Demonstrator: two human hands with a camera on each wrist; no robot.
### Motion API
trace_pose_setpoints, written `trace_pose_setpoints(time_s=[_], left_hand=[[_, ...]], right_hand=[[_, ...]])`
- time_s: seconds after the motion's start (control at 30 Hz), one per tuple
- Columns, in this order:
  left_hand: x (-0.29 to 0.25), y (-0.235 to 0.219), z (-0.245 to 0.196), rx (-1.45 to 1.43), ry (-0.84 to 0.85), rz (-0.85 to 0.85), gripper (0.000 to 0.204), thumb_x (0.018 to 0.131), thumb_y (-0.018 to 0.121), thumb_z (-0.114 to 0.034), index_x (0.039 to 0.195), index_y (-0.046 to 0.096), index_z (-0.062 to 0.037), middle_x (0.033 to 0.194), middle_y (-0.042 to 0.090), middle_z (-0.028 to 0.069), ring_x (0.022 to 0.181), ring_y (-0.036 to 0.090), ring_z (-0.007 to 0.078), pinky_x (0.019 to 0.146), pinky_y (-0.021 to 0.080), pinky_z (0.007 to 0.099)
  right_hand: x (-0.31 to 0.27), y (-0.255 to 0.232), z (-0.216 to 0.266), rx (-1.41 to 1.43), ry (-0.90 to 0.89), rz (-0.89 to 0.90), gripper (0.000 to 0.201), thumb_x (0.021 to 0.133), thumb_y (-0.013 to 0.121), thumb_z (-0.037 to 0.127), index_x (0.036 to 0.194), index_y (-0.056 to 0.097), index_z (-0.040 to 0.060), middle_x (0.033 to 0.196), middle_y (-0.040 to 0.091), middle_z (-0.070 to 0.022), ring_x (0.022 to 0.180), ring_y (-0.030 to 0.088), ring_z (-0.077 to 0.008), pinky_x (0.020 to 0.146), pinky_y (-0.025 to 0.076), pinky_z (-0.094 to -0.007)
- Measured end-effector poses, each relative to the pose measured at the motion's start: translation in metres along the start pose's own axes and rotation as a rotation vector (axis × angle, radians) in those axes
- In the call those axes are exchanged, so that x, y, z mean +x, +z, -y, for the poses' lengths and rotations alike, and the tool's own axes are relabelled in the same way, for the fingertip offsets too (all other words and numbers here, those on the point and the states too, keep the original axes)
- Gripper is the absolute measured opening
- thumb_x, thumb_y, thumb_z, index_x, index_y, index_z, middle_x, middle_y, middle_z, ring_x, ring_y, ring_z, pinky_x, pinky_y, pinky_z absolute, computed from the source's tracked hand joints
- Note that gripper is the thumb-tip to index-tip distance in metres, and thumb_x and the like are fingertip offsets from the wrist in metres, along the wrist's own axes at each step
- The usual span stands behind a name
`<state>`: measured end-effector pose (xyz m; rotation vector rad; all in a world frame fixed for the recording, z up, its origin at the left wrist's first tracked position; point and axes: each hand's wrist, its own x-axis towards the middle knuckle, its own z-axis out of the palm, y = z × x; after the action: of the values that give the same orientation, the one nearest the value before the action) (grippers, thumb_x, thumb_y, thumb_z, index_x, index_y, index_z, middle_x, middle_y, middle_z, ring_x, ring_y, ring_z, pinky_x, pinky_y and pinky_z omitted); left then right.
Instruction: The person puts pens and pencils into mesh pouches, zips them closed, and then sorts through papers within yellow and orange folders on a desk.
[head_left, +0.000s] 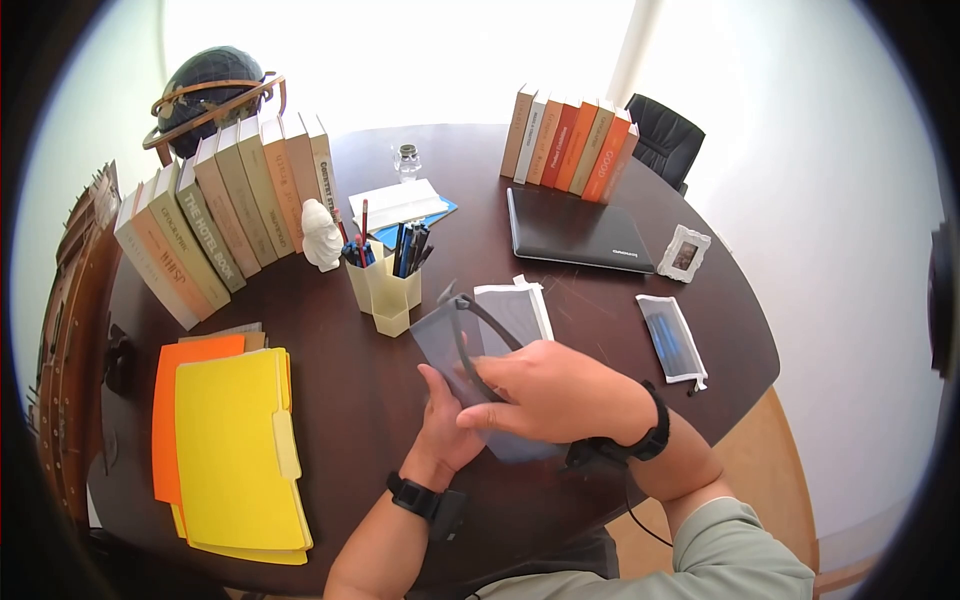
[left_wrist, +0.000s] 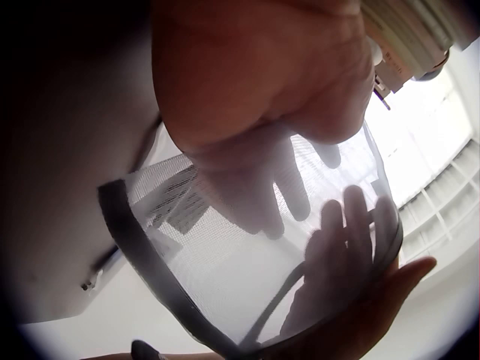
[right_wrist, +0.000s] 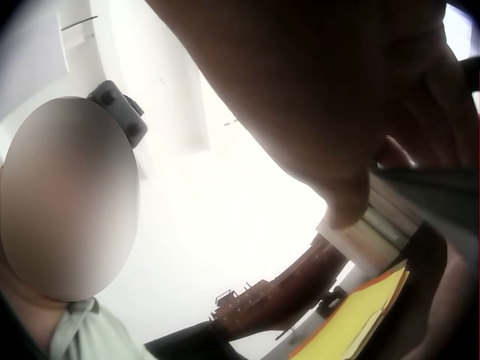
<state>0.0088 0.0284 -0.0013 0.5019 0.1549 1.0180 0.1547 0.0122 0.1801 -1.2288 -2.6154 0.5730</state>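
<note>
By our right grip (head_left: pixel 572 392) we see a translucent, finely meshed pouch (left_wrist: pixel 240 255) edged dark grey; to the grip's left, yellow and orange folders (head_left: pixel 240 450); beyond, a cream pen holder (head_left: pixel 385 290); beneath, a dark brown counter (head_left: pixel 350 430).

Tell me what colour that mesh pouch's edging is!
Blackish grey: the edging on the mesh pouch shows best in the left wrist view.
</note>
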Motion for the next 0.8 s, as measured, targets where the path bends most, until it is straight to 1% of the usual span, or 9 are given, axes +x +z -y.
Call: trace_pose_setpoints(time_s=[0.1,0.2,0.33,0.4,0.53,0.63,0.7,0.77,0.8], left_hand=[[-0.001,0.009,-0.003,-0.004,-0.015,0.025,0.078,0.097,0.029,-0.081,0.164,0.022,-0.0411,0.161,0.040,0.0094,0.149,0.038,0.0338,0.119,0.038,0.0560],[0.000,0.015,-0.008,-0.027,-0.024,0.067,0.093,0.093,0.025,-0.084,0.165,0.014,-0.0266,0.162,0.039,0.0155,0.148,0.040,0.0353,0.119,0.040,0.0523],[0.001,0.008,-0.006,-0.035,-0.040,0.037,0.090,0.094,0.027,-0.083,0.164,0.016,-0.0280,0.163,0.035,0.0191,0.150,0.038,0.0354,0.120,0.038,0.0541],[0.001,0.007,-0.004,-0.037,-0.023,0.013,0.087,0.095,0.028,-0.081,0.164,0.016,-0.0291,0.164,0.034,0.0200,0.150,0.038,0.0353,0.120,0.038,0.0546],[0.000,0.016,-0.008,0.002,0.088,-0.013,0.075,0.102,0.029,-0.072,0.163,0.021,-0.0291,0.164,0.035,0.0183,0.149,0.039,0.0339,0.120,0.038,0.0524],[0.000,0.006,-0.010,-0.058,0.164,-0.038,0.061,0.108,0.036,-0.059,0.160,0.031,-0.0267,0.160,0.041,0.0147,0.147,0.042,0.0313,0.119,0.040,0.0499],[0.002,-0.003,0.003,-0.058,0.206,-0.018,0.050,0.111,0.041,-0.046,0.155,0.039,-0.0214,0.152,0.049,0.0107,0.144,0.046,0.0288,0.118,0.042,0.0487],[-0.005,-0.020,0.000,-0.055,0.063,-0.088,0.051,0.112,0.043,-0.043,0.154,0.038,-0.0146,0.153,0.046,0.0104,0.141,0.047,0.0268,0.115,0.044,0.0487],[-0.007,-0.018,-0.001,0.254,0.090,-0.097,0.060,0.109,0.049,-0.047,0.153,0.039,-0.0069,0.155,0.044,0.0135,0.145,0.043,0.0302,0.121,0.037,0.0488]], right_hand=[[0.004,0.010,-0.012,0.029,-0.006,0.042,0.050,0.097,0.069,0.045,0.100,0.067,-0.0053,0.075,0.060,-0.0225,0.075,0.062,-0.0413,0.070,0.052,-0.0446],[0.007,0.013,-0.015,0.141,-0.075,0.099,0.050,0.098,0.068,0.043,0.093,0.067,-0.0068,0.073,0.059,-0.0217,0.075,0.062,-0.0412,0.073,0.052,-0.0451],[0.010,0.010,-0.011,0.157,-0.061,0.115,0.050,0.098,0.067,0.042,0.087,0.069,-0.0069,0.082,0.062,-0.0216,0.080,0.063,-0.0403,0.079,0.052,-0.0452],[0.013,0.008,-0.012,0.156,-0.065,0.084,0.049,0.098,0.067,0.042,0.091,0.070,-0.0062,0.093,0.064,-0.0218,0.084,0.064,-0.0401,0.081,0.052,-0.0450],[0.018,0.006,-0.009,0.141,-0.067,0.151,0.049,0.098,0.068,0.042,0.096,0.072,-0.0061,0.109,0.064,-0.0215,0.091,0.065,-0.0414,0.083,0.052,-0.0449],[0.025,0.043,-0.029,0.014,-0.325,-0.055,0.051,0.095,0.070,0.044,0.096,0.072,-0.0073,0.111,0.064,-0.0220,0.093,0.066,-0.0426,0.087,0.053,-0.0444],[0.031,0.029,-0.019,0.015,-0.180,0.114,0.056,0.092,0.071,0.048,0.096,0.072,-0.0075,0.114,0.065,-0.0241,0.097,0.067,-0.0418,0.087,0.054,-0.0455],[0.036,0.016,-0.011,-0.056,-0.112,0.084,0.059,0.090,0.071,0.053,0.089,0.073,-0.0063,0.100,0.070,-0.0236,0.092,0.069,-0.0417,0.081,0.056,-0.0474],[0.033,0.005,-0.001,-0.083,-0.084,0.048,0.059,0.090,0.070,0.054,0.085,0.073,-0.0052,0.090,0.070,-0.0213,0.087,0.069,-0.0414,0.076,0.057,-0.0476]])
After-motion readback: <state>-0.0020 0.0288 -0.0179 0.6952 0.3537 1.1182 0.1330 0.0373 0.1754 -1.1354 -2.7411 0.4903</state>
